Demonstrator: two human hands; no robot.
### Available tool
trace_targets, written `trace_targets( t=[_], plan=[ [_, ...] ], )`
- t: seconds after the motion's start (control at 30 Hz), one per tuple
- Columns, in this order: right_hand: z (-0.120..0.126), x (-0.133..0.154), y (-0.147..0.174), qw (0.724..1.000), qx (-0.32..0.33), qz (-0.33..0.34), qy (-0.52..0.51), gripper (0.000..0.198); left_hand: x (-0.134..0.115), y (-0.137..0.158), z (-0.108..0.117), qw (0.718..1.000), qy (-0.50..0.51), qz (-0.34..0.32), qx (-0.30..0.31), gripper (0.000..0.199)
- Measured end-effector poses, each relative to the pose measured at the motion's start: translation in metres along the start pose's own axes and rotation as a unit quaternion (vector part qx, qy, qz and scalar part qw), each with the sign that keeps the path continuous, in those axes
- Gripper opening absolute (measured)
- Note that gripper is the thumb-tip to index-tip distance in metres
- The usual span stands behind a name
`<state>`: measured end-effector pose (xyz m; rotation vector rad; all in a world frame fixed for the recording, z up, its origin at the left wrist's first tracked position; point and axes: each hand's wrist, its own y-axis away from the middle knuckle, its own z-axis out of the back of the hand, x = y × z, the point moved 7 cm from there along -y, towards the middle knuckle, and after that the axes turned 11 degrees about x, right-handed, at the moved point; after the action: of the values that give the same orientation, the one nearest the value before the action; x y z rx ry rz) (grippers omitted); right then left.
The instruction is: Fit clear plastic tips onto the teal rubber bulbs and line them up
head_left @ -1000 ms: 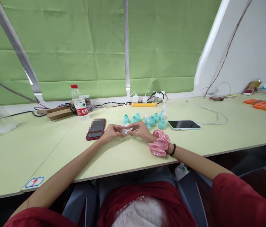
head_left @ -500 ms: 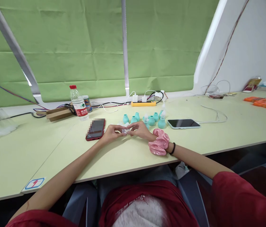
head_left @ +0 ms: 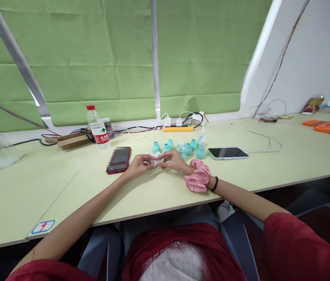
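Between the fingertips of my left hand (head_left: 140, 165) and my right hand (head_left: 173, 160) is a small translucent white piece (head_left: 154, 161), pinched from both sides above the table. Fingers cover most of it, so its exact shape cannot be made out. Just beyond my hands stand several turquoise rubber bulbs (head_left: 188, 149) with open necks. A few carry clear tips, such as the turquoise bulb with a clear tip (head_left: 200, 151) at the right of the group. Some white pieces are partly hidden behind my fingers. A pink scrunchie (head_left: 197, 176) and a dark bracelet circle my right wrist.
A red-cased phone (head_left: 119, 160) lies left of my hands, and another phone (head_left: 228, 153) on a white cable lies right. Farther back are a water bottle (head_left: 98, 128), a can, a cardboard piece (head_left: 74, 139) and a yellow power strip (head_left: 178, 128). Orange objects (head_left: 329, 128) lie far right.
My hands stay almost in place, both still pinching the translucent piece. At the far right edge, another person's fingers have come slightly more into view beside the orange objects.
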<state>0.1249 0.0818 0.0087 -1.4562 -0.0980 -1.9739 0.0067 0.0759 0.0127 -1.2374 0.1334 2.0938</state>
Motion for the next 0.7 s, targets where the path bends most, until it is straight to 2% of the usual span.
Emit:
trace_targets(
  t=[0.23, 0.3, 0.37, 0.43, 0.5, 0.57, 0.63, 0.7],
  plan=[
    [-0.001, 0.000, -0.001, 1.000, 0.012, 0.002, 0.002, 0.031, -0.004, -0.001, -0.002, 0.999, 0.050, -0.003, 0.007, 0.035],
    [0.001, 0.002, -0.001, 0.999, -0.005, 0.014, 0.043, 0.027, -0.002, -0.002, 0.001, 0.997, 0.073, 0.004, -0.017, 0.035],
    [0.007, 0.010, 0.001, 0.988, -0.053, 0.054, 0.136, 0.025, 0.003, -0.001, 0.005, 0.994, 0.099, 0.021, -0.051, 0.037],
    [0.009, 0.024, 0.003, 0.951, -0.098, 0.103, 0.275, 0.028, 0.008, 0.000, 0.009, 0.988, 0.128, 0.039, -0.077, 0.037],
    [0.006, 0.034, -0.002, 0.892, -0.105, 0.115, 0.424, 0.035, 0.010, 0.002, 0.013, 0.983, 0.154, 0.049, -0.089, 0.035],
    [0.001, 0.034, -0.013, 0.827, -0.075, 0.079, 0.552, 0.042, 0.009, 0.004, 0.015, 0.979, 0.171, 0.051, -0.094, 0.033],
    [-0.001, 0.029, -0.027, 0.765, -0.040, 0.015, 0.642, 0.044, 0.007, 0.005, 0.016, 0.978, 0.181, 0.047, -0.091, 0.034],
    [0.001, 0.022, -0.037, 0.725, -0.008, -0.055, 0.687, 0.038, 0.006, 0.004, 0.014, 0.978, 0.191, 0.043, -0.078, 0.036]
  ],
)
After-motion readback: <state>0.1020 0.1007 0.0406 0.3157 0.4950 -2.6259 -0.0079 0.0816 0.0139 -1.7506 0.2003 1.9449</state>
